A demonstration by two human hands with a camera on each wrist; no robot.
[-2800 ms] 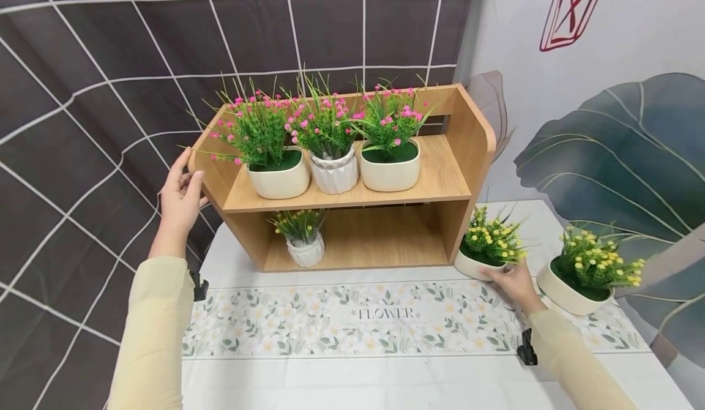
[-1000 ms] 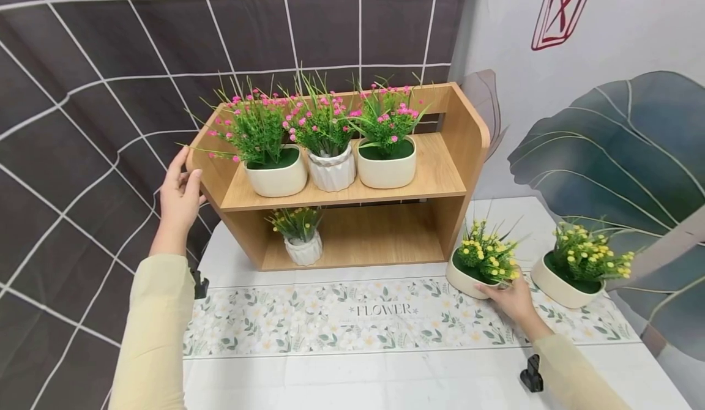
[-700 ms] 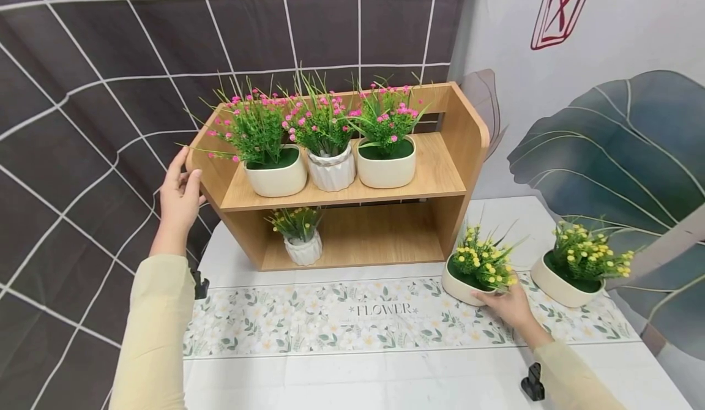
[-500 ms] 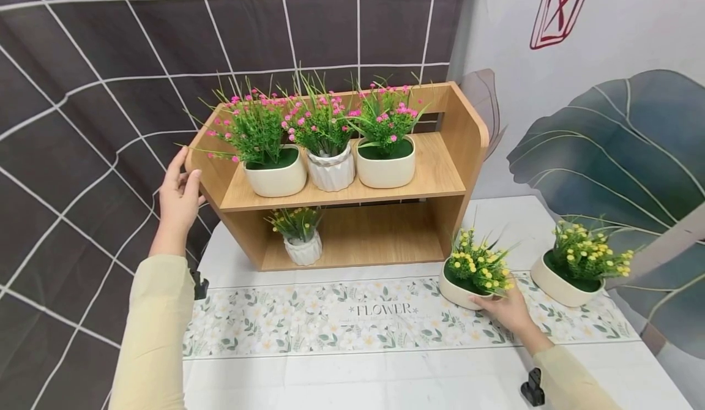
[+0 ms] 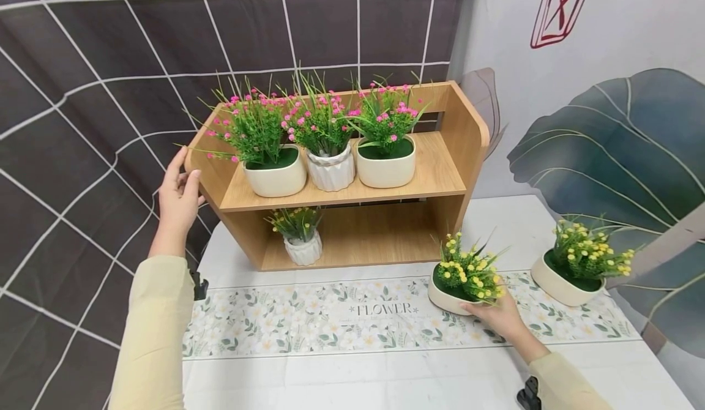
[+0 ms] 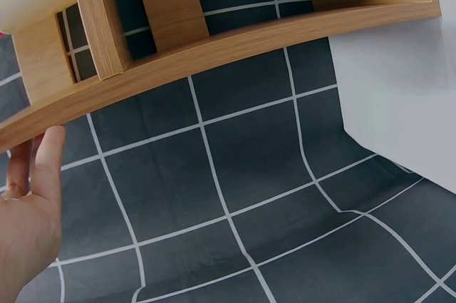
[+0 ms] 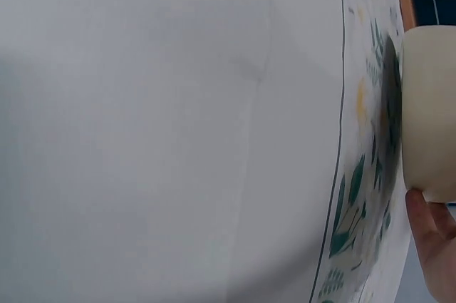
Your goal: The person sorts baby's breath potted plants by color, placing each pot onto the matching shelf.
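My right hand (image 5: 498,318) grips the right end of an oval cream pot holding a yellow-flowered artificial plant (image 5: 468,272). In the right wrist view, the cream pot (image 7: 431,110) casts a shadow on the floral cloth; whether its base touches cannot be told. On the left, my left hand (image 5: 179,205) touches the outer side of the wooden shelf (image 5: 330,202) with fingers extended. The left wrist view shows the left hand (image 6: 32,224) with fingertips against the shelf's side panel edge. Three pink-flowered potted plants (image 5: 275,180) line the upper shelf.
A small yellow-flowered plant in a white pot (image 5: 304,251) stands at the left of the lower shelf. Another oval yellow-flowered potted plant (image 5: 570,284) sits at the table's right. A floral runner (image 5: 330,330) crosses the white table, and a dark grid curtain (image 5: 330,24) hangs behind.
My right hand has moved the yellow-flowered potted plant from beside the shelf's right side leftward and toward me, in front of the shelf. My left hand has stayed at the shelf's side.
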